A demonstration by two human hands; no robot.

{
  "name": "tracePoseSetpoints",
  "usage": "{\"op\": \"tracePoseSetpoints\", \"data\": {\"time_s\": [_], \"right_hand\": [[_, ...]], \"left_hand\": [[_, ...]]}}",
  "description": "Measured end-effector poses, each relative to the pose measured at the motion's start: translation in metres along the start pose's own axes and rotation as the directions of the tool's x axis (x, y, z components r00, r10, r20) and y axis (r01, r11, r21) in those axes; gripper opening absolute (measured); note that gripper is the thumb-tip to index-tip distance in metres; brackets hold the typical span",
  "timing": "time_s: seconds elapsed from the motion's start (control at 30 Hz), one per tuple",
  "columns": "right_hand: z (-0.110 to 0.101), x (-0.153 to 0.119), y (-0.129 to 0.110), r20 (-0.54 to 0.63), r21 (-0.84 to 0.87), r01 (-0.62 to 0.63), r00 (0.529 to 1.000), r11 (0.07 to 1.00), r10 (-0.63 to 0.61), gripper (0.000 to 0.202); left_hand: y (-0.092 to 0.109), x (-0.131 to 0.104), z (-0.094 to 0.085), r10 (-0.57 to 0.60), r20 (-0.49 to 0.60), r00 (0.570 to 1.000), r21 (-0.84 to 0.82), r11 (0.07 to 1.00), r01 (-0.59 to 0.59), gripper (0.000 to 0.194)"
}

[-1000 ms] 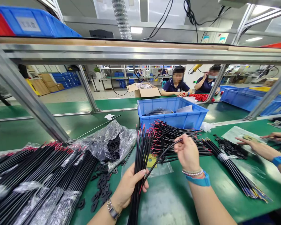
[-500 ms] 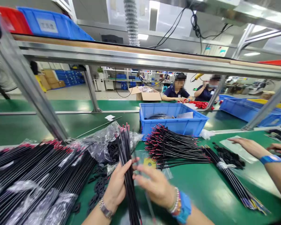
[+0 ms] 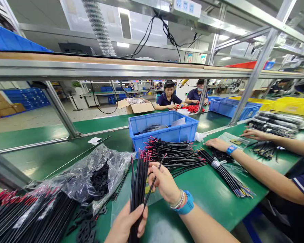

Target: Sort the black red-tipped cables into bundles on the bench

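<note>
My left hand [image 3: 128, 219] is wrapped round an upright bundle of thin black cables [image 3: 138, 182] with red tips. One single black cable [image 3: 148, 195] leans away from the bundle to the right, its red end up. My right hand [image 3: 168, 184] pinches this cable between thumb and fingers, while its lower end passes close to my left thumb. Behind my hands lies a pile of similar cables [image 3: 172, 152]. Left of the bundle, a clear plastic bag [image 3: 78, 180] holds small black flat parts, and more black parts [image 3: 86, 226] lie loose on the green table.
A blue bin [image 3: 164, 135] stands behind the cable pile. More black cables [image 3: 40, 219] fill the lower left. To the right are a tied cable bundle [image 3: 225, 175] and a co-worker's hand [image 3: 218, 145]. A metal shelf beam [image 3: 111, 69] crosses above; two people sit beyond.
The view has turned to the right. My right hand, blurred beside the bundle before, now holds one cable tilted away from it. My left hand still grips the bundle, now lower in view.
</note>
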State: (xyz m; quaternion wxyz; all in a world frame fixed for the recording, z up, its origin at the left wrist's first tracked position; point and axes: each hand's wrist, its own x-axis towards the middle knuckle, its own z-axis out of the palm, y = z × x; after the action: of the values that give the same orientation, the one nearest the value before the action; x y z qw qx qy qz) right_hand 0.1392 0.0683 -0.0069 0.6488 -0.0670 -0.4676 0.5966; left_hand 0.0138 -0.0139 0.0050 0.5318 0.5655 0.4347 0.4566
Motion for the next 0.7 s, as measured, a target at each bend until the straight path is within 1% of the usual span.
{"op": "tracePoseSetpoints", "data": {"time_s": [0.1,0.23,0.27,0.33,0.4,0.53,0.63,0.7], "right_hand": [[-0.001,0.001,-0.003,-0.012,-0.048,0.013,1.0,0.999,-0.014,0.043],[-0.001,0.001,-0.001,-0.017,-0.075,-0.025,1.0,0.997,0.024,0.044],[-0.001,0.001,0.0,-0.021,-0.082,-0.037,0.999,0.996,0.035,0.044],[0.0,0.0,0.002,-0.031,-0.102,-0.051,0.998,0.993,0.048,0.045],[0.001,-0.003,0.003,-0.04,-0.13,-0.049,0.998,0.99,0.045,0.045],[0.003,-0.008,0.002,-0.03,-0.176,-0.021,0.999,0.984,0.016,0.041],[0.003,-0.01,0.001,-0.004,-0.177,-0.006,1.0,0.984,0.005,0.038],[0.003,-0.009,0.0,-0.007,-0.182,0.001,1.0,0.983,-0.003,0.037]], "left_hand": [[-0.007,0.003,0.003,-0.007,-0.02,1.0,0.109,0.994,0.009,0.041],[-0.004,0.004,0.003,0.017,-0.061,0.998,0.27,0.963,0.001,0.045],[-0.002,0.004,0.004,0.019,-0.076,0.997,0.286,0.958,0.003,0.046],[0.0,0.001,0.007,0.026,-0.106,0.994,0.271,0.963,0.003,0.051],[0.001,0.0,0.008,0.037,-0.112,0.993,0.252,0.968,-0.008,0.053],[-0.002,0.002,0.003,0.041,-0.067,0.997,0.226,0.974,-0.025,0.046],[-0.004,0.005,-0.005,-0.002,0.01,1.0,0.205,0.979,0.0,0.049],[-0.004,0.006,-0.008,-0.023,0.016,1.0,0.199,0.98,0.02,0.051]]}}
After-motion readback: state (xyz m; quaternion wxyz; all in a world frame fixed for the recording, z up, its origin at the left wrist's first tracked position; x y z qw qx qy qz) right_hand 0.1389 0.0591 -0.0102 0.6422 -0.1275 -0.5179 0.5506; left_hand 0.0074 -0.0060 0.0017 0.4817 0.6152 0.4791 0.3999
